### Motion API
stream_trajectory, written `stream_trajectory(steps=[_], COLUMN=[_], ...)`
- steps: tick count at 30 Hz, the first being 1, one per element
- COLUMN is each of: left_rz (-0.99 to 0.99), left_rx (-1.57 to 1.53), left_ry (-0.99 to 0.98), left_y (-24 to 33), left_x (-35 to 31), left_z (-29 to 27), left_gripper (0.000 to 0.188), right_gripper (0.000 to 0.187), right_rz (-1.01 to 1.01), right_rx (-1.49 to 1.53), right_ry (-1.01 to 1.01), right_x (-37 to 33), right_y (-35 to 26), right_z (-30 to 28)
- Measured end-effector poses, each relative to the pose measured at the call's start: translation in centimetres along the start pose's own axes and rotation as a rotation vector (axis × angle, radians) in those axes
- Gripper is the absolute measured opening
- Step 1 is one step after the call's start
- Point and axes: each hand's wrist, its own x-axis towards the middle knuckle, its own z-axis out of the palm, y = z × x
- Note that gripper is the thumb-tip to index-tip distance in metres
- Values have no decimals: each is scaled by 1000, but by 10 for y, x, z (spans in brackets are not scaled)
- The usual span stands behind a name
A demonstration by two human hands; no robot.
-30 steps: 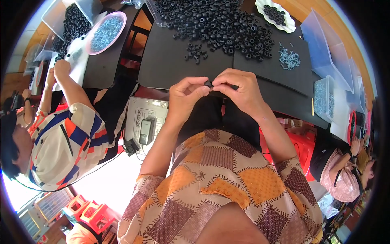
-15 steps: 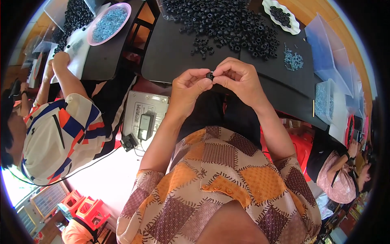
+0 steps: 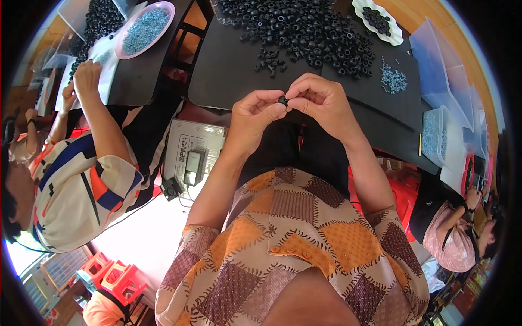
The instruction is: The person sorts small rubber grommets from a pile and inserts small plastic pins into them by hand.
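Observation:
Between my fingertips, just past the table's near edge, is a small round black cap-like part (image 3: 283, 100). My left hand (image 3: 254, 117) pinches it from the left, thumb and forefinger closed around it. From the other side my right hand (image 3: 321, 106) has thumb and fingertips pressed together at the part; anything small in that pinch is hidden. Beyond my hands lies a big heap of the same black parts (image 3: 304, 32), with a smaller cluster (image 3: 270, 62) at its near left. Small clear-bluish pieces (image 3: 393, 80) are scattered to the right.
A white scalloped dish (image 3: 396, 38) of black parts stands at the far right of the black table (image 3: 217, 76). A clear tub (image 3: 435, 136) of bluish pieces sits at the right. On the left, a co-worker (image 3: 87, 179) works beside a pink-rimmed bowl (image 3: 118, 49).
My hands have hardly moved and still hold the black part between them. The co-worker on the left has raised a hand and shifted their arm and body.

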Motion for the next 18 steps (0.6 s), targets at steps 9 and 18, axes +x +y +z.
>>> stream_trajectory(steps=[9,18], left_rz=[-10,-33], left_rx=[-32,-115], left_ry=[22,17], left_y=[-4,2], left_x=[1,-3], left_z=[-4,-14], left_gripper=[25,26], right_gripper=[10,19], right_rz=[-292,-201], right_rx=[-488,-772], right_ry=[51,238], right_x=[-1,34], right_y=[-5,14], right_z=[4,-22])
